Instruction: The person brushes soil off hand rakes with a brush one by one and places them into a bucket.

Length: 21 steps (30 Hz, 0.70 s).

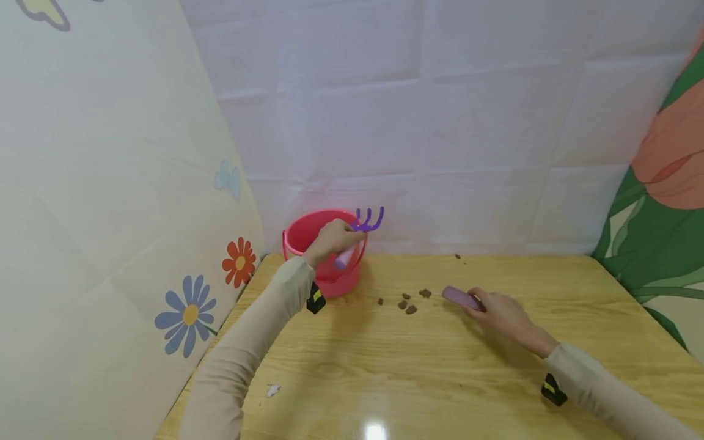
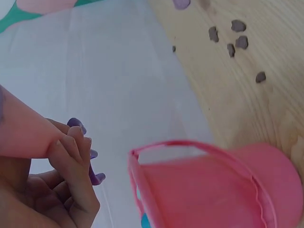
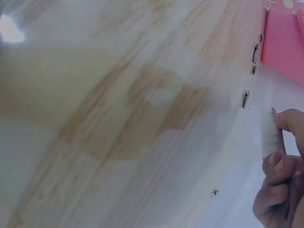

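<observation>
In the head view my left hand grips a small toy hand rake with purple prongs pointing up and a pale pink-lilac handle. It is over the pink bucket, near the rim. The left wrist view shows the fingers curled round the rake, its prongs partly hidden behind them. My right hand pinches a lilac object with a rounded end, low over the table; its kind is unclear. Several brown crumbs lie between that object and the bucket.
The wooden table meets a white cloth backdrop behind. A small dark bit lies at the back edge, and a white scrap at the front left. A flowered panel stands on the left.
</observation>
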### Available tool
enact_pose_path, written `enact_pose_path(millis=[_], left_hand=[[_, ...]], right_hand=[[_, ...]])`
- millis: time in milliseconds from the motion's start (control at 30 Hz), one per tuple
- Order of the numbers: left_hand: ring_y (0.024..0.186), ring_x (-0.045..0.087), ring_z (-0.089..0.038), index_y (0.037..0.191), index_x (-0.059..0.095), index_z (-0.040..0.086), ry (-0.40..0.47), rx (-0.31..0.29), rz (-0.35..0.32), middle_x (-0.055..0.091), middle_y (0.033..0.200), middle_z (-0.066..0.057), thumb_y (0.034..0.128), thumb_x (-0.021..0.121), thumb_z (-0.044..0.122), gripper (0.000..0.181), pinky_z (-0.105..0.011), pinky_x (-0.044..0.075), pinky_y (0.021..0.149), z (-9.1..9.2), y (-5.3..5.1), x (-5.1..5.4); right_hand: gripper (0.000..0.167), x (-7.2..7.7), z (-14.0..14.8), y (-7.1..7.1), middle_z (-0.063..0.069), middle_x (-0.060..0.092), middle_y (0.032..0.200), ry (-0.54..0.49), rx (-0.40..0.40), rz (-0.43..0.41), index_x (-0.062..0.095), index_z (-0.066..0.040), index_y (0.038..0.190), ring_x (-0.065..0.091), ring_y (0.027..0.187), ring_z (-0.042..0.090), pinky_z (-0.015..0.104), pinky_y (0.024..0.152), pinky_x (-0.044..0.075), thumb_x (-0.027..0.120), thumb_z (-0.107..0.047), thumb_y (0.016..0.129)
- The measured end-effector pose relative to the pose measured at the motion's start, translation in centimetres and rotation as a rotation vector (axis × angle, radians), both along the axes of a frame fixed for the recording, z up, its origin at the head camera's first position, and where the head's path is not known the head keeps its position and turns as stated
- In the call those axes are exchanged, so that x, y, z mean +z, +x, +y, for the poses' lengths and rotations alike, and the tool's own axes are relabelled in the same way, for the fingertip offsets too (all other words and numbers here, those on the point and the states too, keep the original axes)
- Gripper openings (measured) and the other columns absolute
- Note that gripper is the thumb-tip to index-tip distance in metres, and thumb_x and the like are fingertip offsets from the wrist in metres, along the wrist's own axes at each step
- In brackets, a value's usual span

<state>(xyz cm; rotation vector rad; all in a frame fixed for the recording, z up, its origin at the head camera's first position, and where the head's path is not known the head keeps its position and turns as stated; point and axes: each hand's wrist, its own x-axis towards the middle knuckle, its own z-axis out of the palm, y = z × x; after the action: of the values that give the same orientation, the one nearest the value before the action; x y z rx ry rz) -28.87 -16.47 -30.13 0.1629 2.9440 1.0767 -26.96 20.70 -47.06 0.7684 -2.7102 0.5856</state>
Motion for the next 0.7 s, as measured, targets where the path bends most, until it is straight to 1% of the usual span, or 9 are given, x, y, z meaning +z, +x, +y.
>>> enact_pose_path(millis=[100,167,233,333,500,567,700], left_hand=[[0.047,0.039,-0.01,0.062,0.048,0.014,0.037,0.026,-0.017,0.041,0.053,0.003,0.0924,0.064,0.031,0.038,-0.025,0.034,0.046,-1.3,-0.1,0.5],[0.046,0.043,-0.01,0.063,0.05,0.013,0.055,0.037,-0.027,0.045,0.053,0.003,0.0915,0.063,0.03,0.035,-0.024,0.036,0.046,-2.1,-0.3,0.6],[0.046,0.046,-0.01,0.064,0.052,0.013,0.055,0.051,-0.024,0.048,0.053,0.002,0.0899,0.063,0.029,0.033,-0.024,0.039,0.046,-2.8,-0.4,0.6],[0.045,0.048,-0.009,0.062,0.052,0.012,0.04,0.067,-0.001,0.049,0.053,0.002,0.0874,0.063,0.029,0.032,-0.024,0.04,0.046,-4.1,-0.7,0.3],[0.044,0.045,-0.007,0.055,0.049,0.016,0.03,0.102,0.015,0.046,0.05,0.005,0.0857,0.064,0.026,0.035,-0.023,0.039,0.046,-5.9,-1.2,-0.4],[0.043,0.044,-0.007,0.053,0.048,0.017,0.054,0.109,0.005,0.045,0.049,0.006,0.0857,0.065,0.024,0.037,-0.022,0.038,0.046,-6.4,-1.3,-0.5],[0.044,0.043,-0.006,0.05,0.048,0.017,0.136,0.121,-0.011,0.044,0.048,0.007,0.0872,0.065,0.019,0.041,-0.022,0.038,0.047,-6.9,-1.4,-0.6]], right_hand=[[0.038,-0.1,0.2,0.0,-0.002,0.056,0.069,0.002,-0.002,-0.002,0.063,0.007,0.114,0.041,0.054,0.009,0.026,0.047,0.032,0.072,-0.022,0.09],[0.038,-0.1,0.3,0.0,-0.002,0.056,0.069,0.003,-0.007,-0.005,0.063,0.007,0.114,0.041,0.054,0.009,0.027,0.047,0.033,0.072,-0.021,0.09],[0.037,-0.1,0.4,-0.1,-0.002,0.057,0.069,0.006,-0.014,-0.007,0.063,0.007,0.114,0.042,0.055,0.009,0.027,0.048,0.034,0.072,-0.02,0.09],[0.037,-0.1,0.5,-0.1,-0.002,0.056,0.069,0.003,-0.013,-0.016,0.063,0.007,0.114,0.042,0.055,0.009,0.027,0.047,0.034,0.072,-0.02,0.09],[0.038,-0.2,0.7,0.0,-0.003,0.056,0.069,-0.001,-0.009,-0.035,0.062,0.006,0.115,0.042,0.054,0.009,0.026,0.047,0.033,0.071,-0.022,0.091],[0.038,-0.3,0.7,0.1,-0.003,0.056,0.07,0.0,-0.009,-0.038,0.062,0.006,0.115,0.042,0.054,0.009,0.026,0.047,0.033,0.071,-0.023,0.091],[0.039,-0.3,0.9,0.2,-0.002,0.056,0.07,0.002,-0.016,-0.03,0.063,0.005,0.116,0.042,0.054,0.009,0.026,0.046,0.033,0.071,-0.024,0.092]])
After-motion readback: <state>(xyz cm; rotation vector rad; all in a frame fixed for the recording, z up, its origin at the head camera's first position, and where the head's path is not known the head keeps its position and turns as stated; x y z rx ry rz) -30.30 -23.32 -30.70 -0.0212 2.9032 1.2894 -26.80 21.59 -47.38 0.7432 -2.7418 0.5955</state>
